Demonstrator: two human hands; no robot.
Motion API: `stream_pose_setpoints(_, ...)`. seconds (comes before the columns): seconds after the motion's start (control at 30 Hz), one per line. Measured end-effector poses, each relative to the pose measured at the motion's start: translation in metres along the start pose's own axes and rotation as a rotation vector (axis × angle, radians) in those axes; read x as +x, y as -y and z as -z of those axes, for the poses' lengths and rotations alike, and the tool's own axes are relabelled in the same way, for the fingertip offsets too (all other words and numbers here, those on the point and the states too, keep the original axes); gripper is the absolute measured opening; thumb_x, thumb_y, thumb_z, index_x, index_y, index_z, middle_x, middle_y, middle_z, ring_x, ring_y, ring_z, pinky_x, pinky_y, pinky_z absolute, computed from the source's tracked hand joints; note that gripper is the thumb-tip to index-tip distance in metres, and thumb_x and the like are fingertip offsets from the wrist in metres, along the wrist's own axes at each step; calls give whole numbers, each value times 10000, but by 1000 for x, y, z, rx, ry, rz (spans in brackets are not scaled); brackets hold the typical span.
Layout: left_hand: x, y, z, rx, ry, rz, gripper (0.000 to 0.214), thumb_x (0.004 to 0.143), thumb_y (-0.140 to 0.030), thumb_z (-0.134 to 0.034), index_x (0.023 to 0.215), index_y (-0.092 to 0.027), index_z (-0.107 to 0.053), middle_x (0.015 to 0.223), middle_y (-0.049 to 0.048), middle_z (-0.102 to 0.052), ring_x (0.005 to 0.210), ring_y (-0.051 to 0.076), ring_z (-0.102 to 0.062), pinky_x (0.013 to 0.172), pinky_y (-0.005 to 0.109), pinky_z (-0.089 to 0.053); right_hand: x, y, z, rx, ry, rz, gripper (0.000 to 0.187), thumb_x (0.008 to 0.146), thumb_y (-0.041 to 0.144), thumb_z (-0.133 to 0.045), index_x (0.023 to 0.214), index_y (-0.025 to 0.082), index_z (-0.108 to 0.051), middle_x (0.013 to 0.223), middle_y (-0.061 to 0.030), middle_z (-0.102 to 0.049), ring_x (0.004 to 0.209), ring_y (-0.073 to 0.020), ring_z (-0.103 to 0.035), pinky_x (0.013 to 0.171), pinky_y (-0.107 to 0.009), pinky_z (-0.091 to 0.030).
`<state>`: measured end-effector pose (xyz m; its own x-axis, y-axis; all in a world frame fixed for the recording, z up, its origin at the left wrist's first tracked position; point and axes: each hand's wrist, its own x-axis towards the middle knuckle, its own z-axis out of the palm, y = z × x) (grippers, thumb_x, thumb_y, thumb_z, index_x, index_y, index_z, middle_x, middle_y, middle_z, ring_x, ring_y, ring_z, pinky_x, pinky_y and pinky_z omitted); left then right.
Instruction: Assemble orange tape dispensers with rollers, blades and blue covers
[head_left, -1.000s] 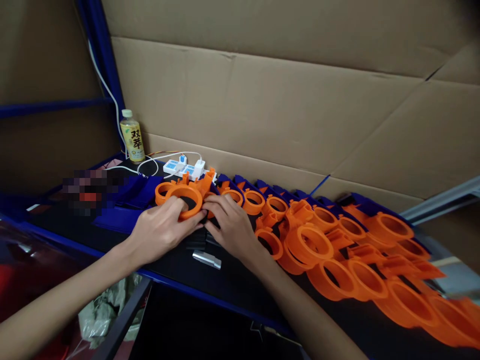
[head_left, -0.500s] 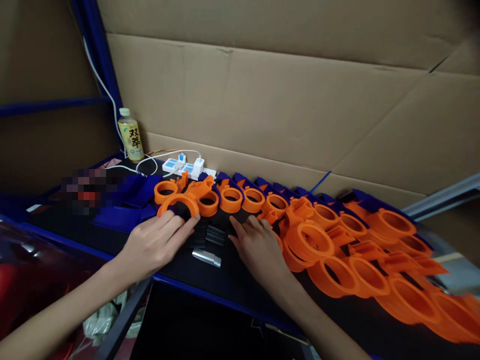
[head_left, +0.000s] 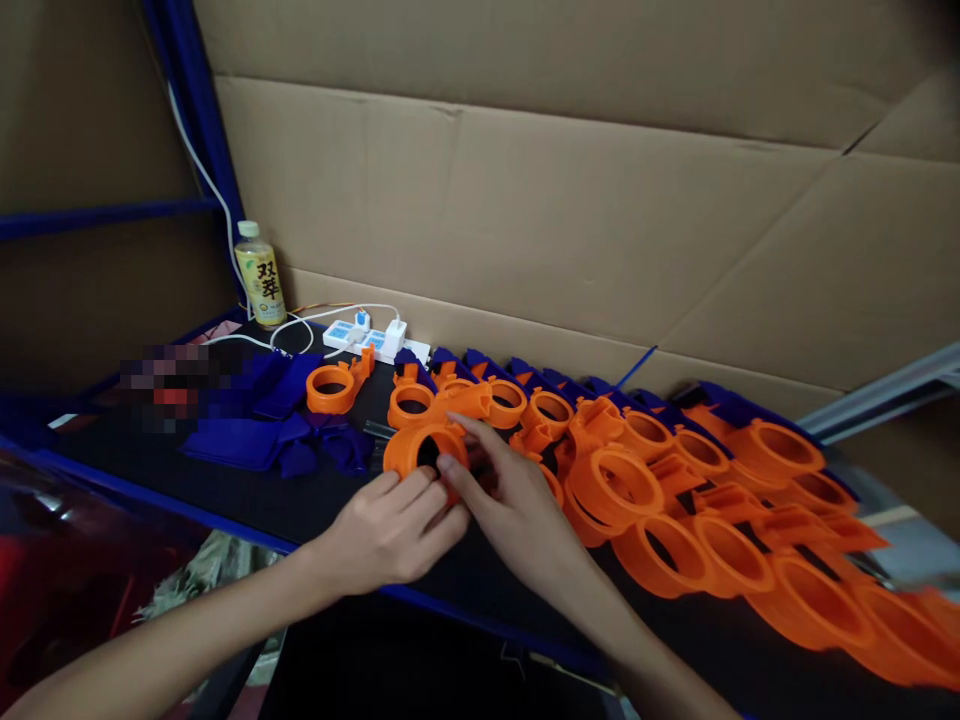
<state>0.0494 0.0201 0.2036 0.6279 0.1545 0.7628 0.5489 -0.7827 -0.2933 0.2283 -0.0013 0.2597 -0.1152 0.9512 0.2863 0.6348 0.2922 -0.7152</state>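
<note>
Near the table's front edge I hold an orange plastic tape dispenser [head_left: 409, 447], tilted, its round ring facing me. My left hand [head_left: 394, 525] is closed on the lower part of the ring. My right hand [head_left: 510, 490] grips its right side, with the thumb at the ring's opening and the fingers behind. Whether a small part sits between the thumb and the ring is hidden. Dark blue plastic pieces [head_left: 236, 443] lie left of my hands. Another orange tape dispenser [head_left: 330, 390] stands behind them. A dark strip [head_left: 379, 430] shows just behind the held dispenser.
Rows of orange tape dispensers [head_left: 731, 550], several with blue parts, fill the right side of the black table [head_left: 232, 490]. Behind stand a white power strip [head_left: 367, 338] with cables and a yellow-labelled bottle [head_left: 261, 280]. A cardboard wall [head_left: 525, 200] closes off the back.
My left hand has brought the orange tape dispenser rightward and nearer. My right hand has moved from the tabletop onto it. The silver metal piece is now out of sight.
</note>
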Motion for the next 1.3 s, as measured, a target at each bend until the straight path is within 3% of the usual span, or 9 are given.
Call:
stream_pose_setpoints(0.07,6,-8,-6,-22,-36,11,109,945,-146,-602,1008,-140,-691,887,73,-713,885,222,-692,658,308,-538,3,-9,0,-24,-8,13,401,966,385,-590,1345,258,-618,1076,-54,-753,919,-206,-713,777,-344,-567)
stream_pose_setpoints(0.23,2,-14,-2,-211,-63,5,320,946,-153,-582,1261,-140,-641,1225,152,-685,1248,276,-611,950,372,-579,9,-32,13,-18,-135,42,336,991,306,-524,1286,219,-661,1010,-57,-762,857,-186,-721,651,-276,-554)
stream_pose_setpoints(0.33,-3,1,-1,-235,-132,181,355,914,-110,-613,1260,-186,-637,1211,137,-677,1231,275,-613,985,422,-573,3,-31,31,-129,-193,56,355,991,322,-536,1310,230,-661,1013,-62,-767,841,-194,-728,608,-268,-551)
stream_pose_setpoints(0.47,-6,45,-18,-141,198,491,303,985,-241,-556,1272,-176,-629,1253,163,-633,1135,294,-643,819,411,-614,-18,-22,54,-313,-143,162,375,994,277,-533,1351,248,-645,1013,-59,-776,818,-195,-741,674,-291,-591)
stream_pose_setpoints(0.57,-7,74,-37,-139,418,540,352,980,-282,-575,1320,-201,-620,1270,148,-614,1173,301,-631,884,424,-593,-37,-21,66,-410,-59,256,406,1003,238,-510,1397,255,-607,1137,-74,-763,931,-207,-752,764,-302,-616)
stream_pose_setpoints(0.7,-11,83,-54,-163,459,535,264,999,-262,-540,1205,-181,-685,1212,128,-639,1094,255,-671,914,377,-575,-57,-30,73,-501,207,348,461,1002,163,-448,1416,307,-593,1259,-52,-731,1067,-207,-736,850,-327,-635)
stream_pose_setpoints(0.8,-13,79,-57,-170,463,534,286,999,-258,-537,1239,-177,-668,1219,129,-646,1108,261,-667,923,382,-569,-64,-39,74,-549,271,393,513,956,102,-440,1389,308,-624,1295,-52,-717,1119,-225,-724,903,-377,-636)
stream_pose_setpoints(1.03,-12,80,-51,-172,441,541,388,998,-296,-536,1365,-185,-592,1312,143,-627,1207,291,-617,925,409,-569,-64,-50,76,-643,342,389,656,822,-16,-435,1346,307,-661,1303,-38,-715,1168,-213,-705,897,-358,-640)
stream_pose_setpoints(1.3,-20,104,-16,111,361,640,345,996,-314,-507,1287,-204,-656,1275,163,-641,1197,342,-561,790,411,-567,-67,-72,64,-737,272,364,586,887,43,-456,1401,272,-616,1248,-93,-719,1049,-220,-741,720,-314,-654)
